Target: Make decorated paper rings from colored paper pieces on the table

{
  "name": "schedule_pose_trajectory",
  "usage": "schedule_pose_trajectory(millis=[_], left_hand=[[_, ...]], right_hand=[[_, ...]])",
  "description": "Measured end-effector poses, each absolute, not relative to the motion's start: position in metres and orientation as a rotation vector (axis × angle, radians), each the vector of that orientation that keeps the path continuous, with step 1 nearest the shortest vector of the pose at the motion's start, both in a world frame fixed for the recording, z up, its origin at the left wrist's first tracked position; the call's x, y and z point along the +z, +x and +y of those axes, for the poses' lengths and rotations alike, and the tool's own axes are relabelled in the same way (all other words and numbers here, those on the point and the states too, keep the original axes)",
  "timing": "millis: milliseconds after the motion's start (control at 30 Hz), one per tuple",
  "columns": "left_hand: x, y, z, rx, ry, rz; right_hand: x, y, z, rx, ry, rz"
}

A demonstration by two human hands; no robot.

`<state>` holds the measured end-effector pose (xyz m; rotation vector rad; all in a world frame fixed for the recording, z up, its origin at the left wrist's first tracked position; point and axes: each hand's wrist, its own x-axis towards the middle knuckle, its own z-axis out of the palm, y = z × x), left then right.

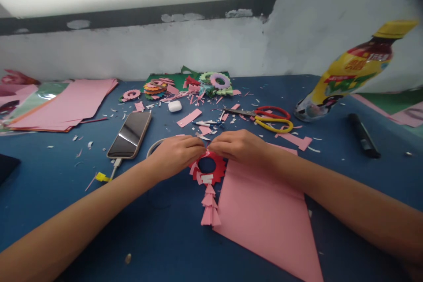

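A red paper ring (218, 168) with a toothed edge lies on the blue table in front of me. From its lower edge hangs a pink folded-paper tassel (210, 206), with small white strips at the join. My left hand (178, 155) is closed, its fingertips pinching the ring's top edge. Close beside it, my right hand (240, 146) also has its fingers pressed together at that edge. A small pink bit shows between the fingertips, but its shape is unclear. Under my right forearm is a large pink paper sheet (264, 218).
Behind my hands lie scissors (272, 119), a pen (205, 124), paper scraps and stacked paper rings (155, 89). A phone (130, 134) with a cable sits left, near pink sheets (79, 101). A yellow-capped bottle (350, 70) and a black marker (363, 136) are right.
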<state>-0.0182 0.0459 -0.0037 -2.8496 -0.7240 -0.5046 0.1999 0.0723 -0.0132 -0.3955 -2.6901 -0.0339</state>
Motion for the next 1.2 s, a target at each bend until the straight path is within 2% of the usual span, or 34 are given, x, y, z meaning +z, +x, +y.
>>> schedule_pose_trajectory(millis=[300,567,900,1067,1200], left_hand=[[0.000,-0.018,0.045,-0.146,-2.827,-0.725],[0.002,-0.015,0.045,-0.001,-2.875,-0.759],[0.008,-0.011,0.037,0.018,-2.837,-0.692],[0.001,-0.014,0.039,-0.230,-2.870,-0.882],[-0.004,-0.015,0.041,-0.331,-2.863,-0.847]], right_hand=[[-0.015,0.200,0.077,-0.269,-0.270,-2.844],[-0.016,0.198,0.076,-0.360,-0.283,-2.911],[-0.013,0.200,0.076,-0.249,-0.372,-2.901],[-0.013,0.200,0.076,-0.229,-0.403,-2.896],[-0.015,0.200,0.077,-0.215,-0.441,-2.853]])
